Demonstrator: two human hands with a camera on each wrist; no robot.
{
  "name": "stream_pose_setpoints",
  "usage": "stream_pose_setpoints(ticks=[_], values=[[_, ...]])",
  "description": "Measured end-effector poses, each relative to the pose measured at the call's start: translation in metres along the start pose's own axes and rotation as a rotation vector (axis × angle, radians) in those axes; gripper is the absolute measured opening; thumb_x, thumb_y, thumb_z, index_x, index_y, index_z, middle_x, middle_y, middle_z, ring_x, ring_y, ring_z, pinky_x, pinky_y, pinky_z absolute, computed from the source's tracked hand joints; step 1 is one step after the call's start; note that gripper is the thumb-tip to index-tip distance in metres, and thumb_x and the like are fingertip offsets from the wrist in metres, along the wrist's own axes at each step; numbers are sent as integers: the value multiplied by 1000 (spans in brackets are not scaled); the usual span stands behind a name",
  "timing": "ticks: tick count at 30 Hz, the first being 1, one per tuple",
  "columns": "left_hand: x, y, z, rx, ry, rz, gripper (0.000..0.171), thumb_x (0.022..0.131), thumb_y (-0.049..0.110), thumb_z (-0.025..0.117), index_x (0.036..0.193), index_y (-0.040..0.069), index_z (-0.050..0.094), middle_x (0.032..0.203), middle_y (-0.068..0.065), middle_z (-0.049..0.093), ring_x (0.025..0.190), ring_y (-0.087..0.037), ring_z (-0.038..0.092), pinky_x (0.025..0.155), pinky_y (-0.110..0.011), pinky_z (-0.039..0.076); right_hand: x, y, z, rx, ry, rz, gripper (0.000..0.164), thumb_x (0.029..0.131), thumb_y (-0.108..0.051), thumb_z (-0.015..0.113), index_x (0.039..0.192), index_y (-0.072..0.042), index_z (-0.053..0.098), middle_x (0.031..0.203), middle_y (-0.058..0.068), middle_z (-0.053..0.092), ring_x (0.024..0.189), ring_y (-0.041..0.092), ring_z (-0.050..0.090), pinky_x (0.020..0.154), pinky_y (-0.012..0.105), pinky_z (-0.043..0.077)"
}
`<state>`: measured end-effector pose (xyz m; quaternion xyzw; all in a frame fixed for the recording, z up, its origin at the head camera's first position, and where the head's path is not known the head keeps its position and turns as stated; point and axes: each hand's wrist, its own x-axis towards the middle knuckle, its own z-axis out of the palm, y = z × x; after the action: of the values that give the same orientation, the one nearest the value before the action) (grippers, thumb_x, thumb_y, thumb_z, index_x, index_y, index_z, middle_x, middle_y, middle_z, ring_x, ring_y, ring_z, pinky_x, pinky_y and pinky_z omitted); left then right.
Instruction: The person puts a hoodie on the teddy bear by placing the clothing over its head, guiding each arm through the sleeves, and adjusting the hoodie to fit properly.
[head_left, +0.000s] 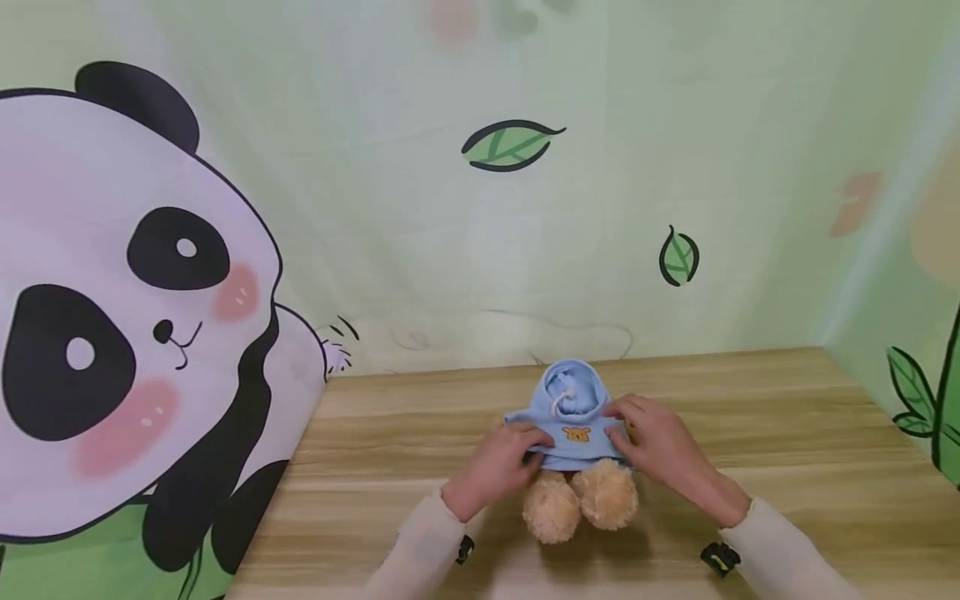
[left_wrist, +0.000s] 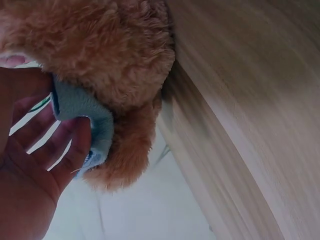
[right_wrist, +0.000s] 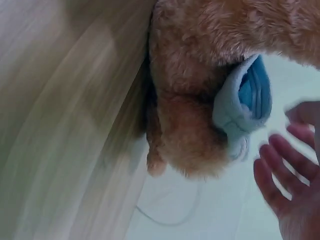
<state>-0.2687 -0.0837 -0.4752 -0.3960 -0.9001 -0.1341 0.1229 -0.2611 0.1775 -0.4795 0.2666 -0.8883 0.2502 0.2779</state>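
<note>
A light-blue toy hoodie [head_left: 558, 450] with a small bear-face patch and white drawstring lies over a tan plush toy [head_left: 551, 508]. Two round furry feet stick out below its hem, toward the person. Inside the hood [head_left: 576, 390] only blue cloth shows; the toy's head is hidden in the head view. My left hand [head_left: 498, 467] pinches the hoodie's left side between thumb and fingers, the cloth [left_wrist: 80, 102] bunched beside the brown fur. At the right side, my right hand [head_left: 667, 446] has loosely bent, spread fingers close to the sleeve opening [right_wrist: 245, 95], with a gap showing in the right wrist view.
The toy is on a wood-grain table [head_left: 405, 417], near its back edge. Behind the table hangs a pale green backdrop [head_left: 360, 217] printed with a large panda [head_left: 187, 367] and leaves. Dark wrist straps [head_left: 720, 558] show at the cream sleeves.
</note>
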Motion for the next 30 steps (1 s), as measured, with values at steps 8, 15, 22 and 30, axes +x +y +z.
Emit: stream_pose_setpoints(ticks=[8,15,22,30], values=[[2,2,4,95,27,-13,17,92,9,64,107,15,71,96,2,70,91,-12,67,80,-24,54,-7,3,-5,-87,-235,-220,41,68,6,77,102,-14,68,101,0,69,84,17,68,69,33,56],[2,3,3,211,34,74,38,81,0,69,112,21,62,101,3,66,89,-11,65,75,-26,53,-11,5,3,-177,-131,-358,40,70,6,75,99,-16,61,102,-2,64,80,12,62,59,27,50],[1,2,4,249,6,118,23,84,6,68,100,23,69,99,5,57,85,-8,56,74,-24,49,-15,4,8,-253,-146,-405,50,62,15,77,100,-16,64,116,9,63,101,26,66,73,38,56],[3,0,3,253,9,156,26,88,8,67,108,24,73,96,4,58,83,-8,54,74,-20,48,-15,2,8,-307,-194,-360,45,65,12,79,100,-14,68,118,13,62,99,27,64,75,39,56]])
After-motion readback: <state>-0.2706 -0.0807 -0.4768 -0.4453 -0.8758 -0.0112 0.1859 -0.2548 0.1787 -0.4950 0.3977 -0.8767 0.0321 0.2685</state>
